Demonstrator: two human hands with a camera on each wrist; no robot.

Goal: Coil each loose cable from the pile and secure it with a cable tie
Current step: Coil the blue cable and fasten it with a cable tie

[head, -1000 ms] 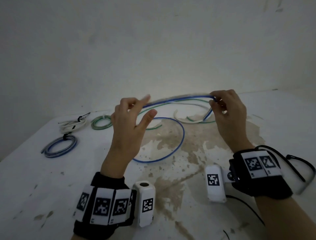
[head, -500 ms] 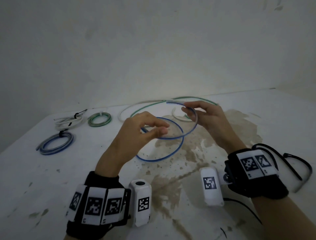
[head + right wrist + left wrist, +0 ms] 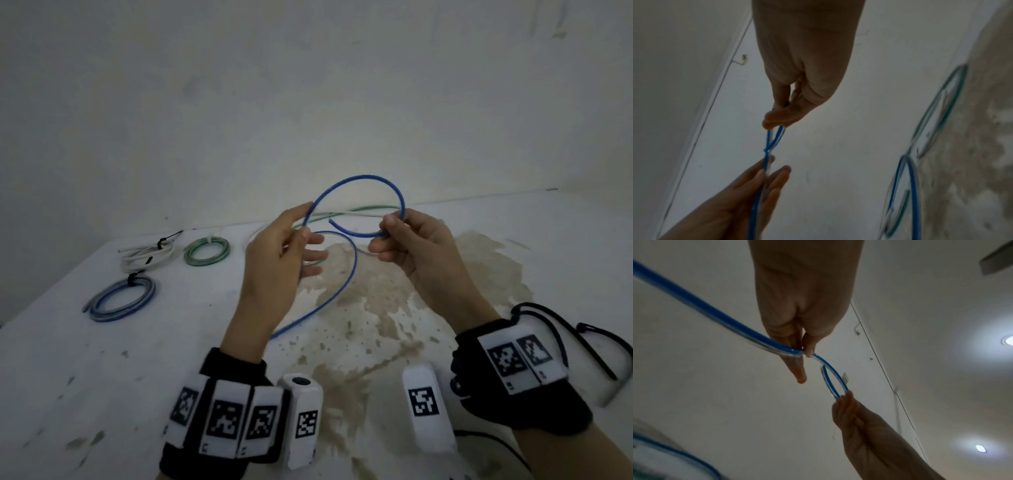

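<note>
I hold a thin blue cable point(image 3: 359, 178) above the table. It arches as one upright loop between my hands, and its free end point(image 3: 331, 222) points left inside the loop. My left hand point(image 3: 304, 235) pinches the loop's left side between thumb and fingers, which shows in the left wrist view point(image 3: 804, 352). My right hand point(image 3: 390, 233) pinches two crossing strands on the right side, as the right wrist view point(image 3: 777, 118) shows. The cable's tail point(image 3: 337, 291) hangs down onto the table point(image 3: 102, 377). Loose green and white cables point(image 3: 363, 210) lie behind my hands.
Three tied coils lie at the left: a white one point(image 3: 147, 257), a green one point(image 3: 207, 252) and a blue-grey one point(image 3: 120, 300). Black cable ties point(image 3: 582, 337) lie by my right wrist. A brown stain point(image 3: 376, 308) covers the table's middle. A wall stands right behind.
Both hands have lifted the blue cable higher. The loop, which lay flat and low between them, now stands upright, and the hands have moved slightly apart.
</note>
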